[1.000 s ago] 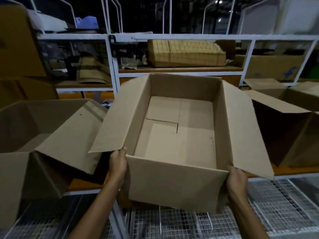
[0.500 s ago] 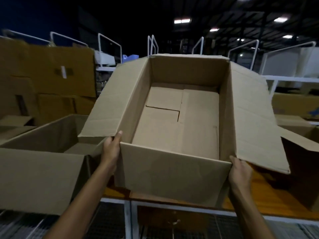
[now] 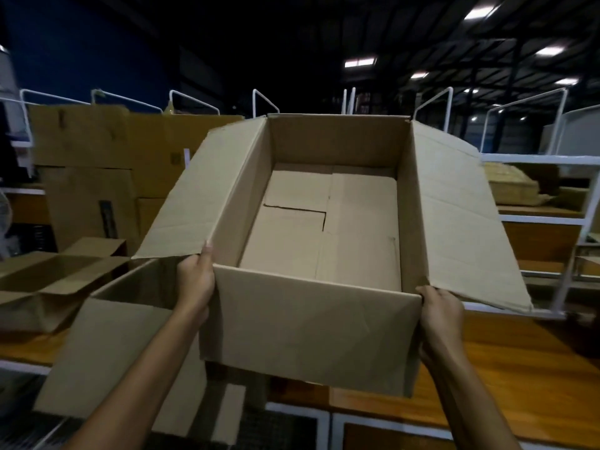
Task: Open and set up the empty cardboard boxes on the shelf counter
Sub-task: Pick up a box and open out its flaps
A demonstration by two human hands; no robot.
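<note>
A large empty cardboard box fills the middle of the view, lifted above the wooden shelf counter and tilted toward me. Its top flaps stand open to the left and right, and its folded bottom flaps show inside. My left hand grips the near left corner of the box, under the left flap. At the near right corner my right hand holds the box's side wall.
Another open cardboard box stands low at the left, partly under my left arm. A flatter open box lies behind it. Stacked closed cartons rise at the back left. White shelf frames stand at the right.
The box has risen from the counter and swung left, still held in both hands. My view has lifted, so the ceiling lights and back cartons show.
</note>
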